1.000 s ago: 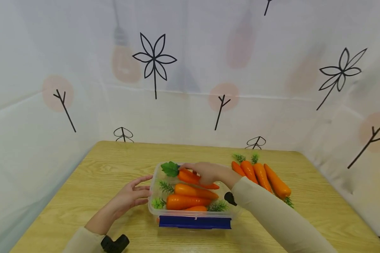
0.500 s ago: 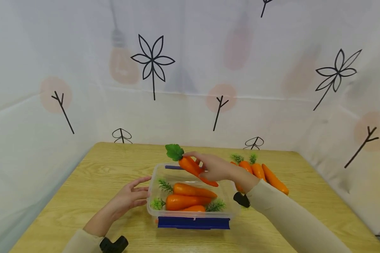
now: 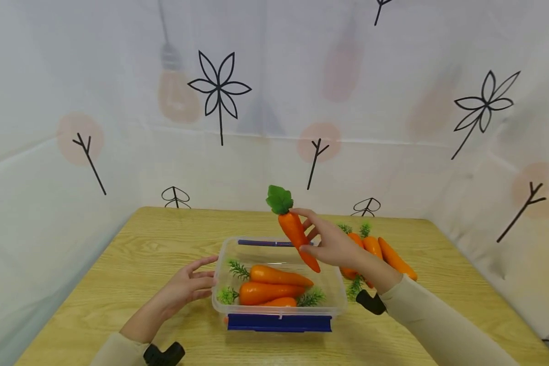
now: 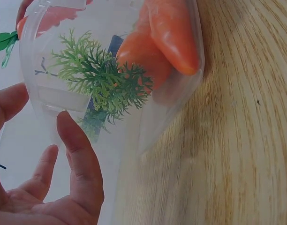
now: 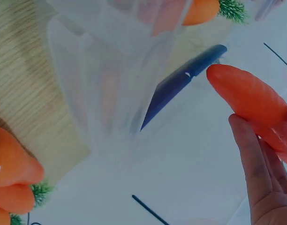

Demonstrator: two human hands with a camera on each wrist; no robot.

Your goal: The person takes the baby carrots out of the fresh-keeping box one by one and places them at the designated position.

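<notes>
My right hand (image 3: 331, 241) pinches a carrot (image 3: 295, 231) with a broad green leaf, its top up and its tip slanting down over the right part of a clear plastic box (image 3: 279, 310). In the right wrist view the same carrot (image 5: 251, 98) lies between thumb and fingers. Fingers spread and straight, my left hand (image 3: 183, 284) touches the left wall of the box; the left wrist view shows its fingertips right at the rim. Inside the box lie several carrots (image 3: 274, 292) with feathery green tops. Blue clips (image 3: 279, 323) sit along the box's long sides.
Right of the box, several more carrots (image 3: 395, 258) lie in a heap on the wooden table (image 3: 164, 239), partly behind my right arm. A patterned white cloth (image 3: 274, 168) stands round the back and sides of the table.
My right hand has lifted the leafy carrot up out of the box and moved it to the right, turning it steeper. The left hand stays at the box's left wall.
</notes>
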